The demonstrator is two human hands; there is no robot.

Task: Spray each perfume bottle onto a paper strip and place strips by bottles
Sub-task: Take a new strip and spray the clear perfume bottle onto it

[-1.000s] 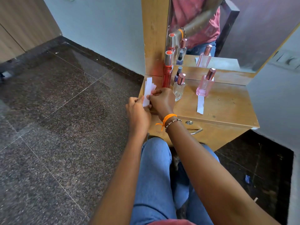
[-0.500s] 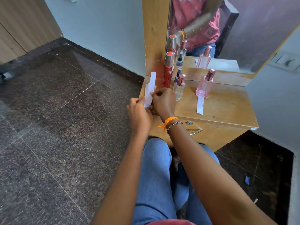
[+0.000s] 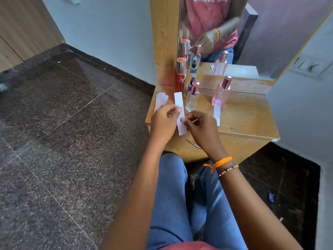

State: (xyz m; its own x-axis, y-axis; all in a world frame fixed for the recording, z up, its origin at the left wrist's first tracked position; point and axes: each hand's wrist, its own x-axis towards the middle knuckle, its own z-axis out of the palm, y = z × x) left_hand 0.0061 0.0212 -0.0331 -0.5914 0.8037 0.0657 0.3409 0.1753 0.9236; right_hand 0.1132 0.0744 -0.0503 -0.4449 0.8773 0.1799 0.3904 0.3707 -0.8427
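Note:
A white paper strip stands upright over the near left part of the wooden dresser top. My left hand pinches its left edge and my right hand pinches its lower right edge. Behind my left hand, a small stack of spare strips lies on the dresser's left corner. A tall red bottle stands at the back left, with a small dark blue bottle beside it. In front stands a clear bottle with a rose cap. A pink bottle stands to the right, with a strip lying before it.
A mirror rises behind the bottles and reflects them. A metal drawer handle sticks out below the dresser top. My knees in blue jeans sit right in front. Dark stone floor spreads to the left, and a grey wall closes in on the right.
One strip has come off the stack. Both hands now hold it upright, a little to the right of the stack, which stays on the dresser corner.

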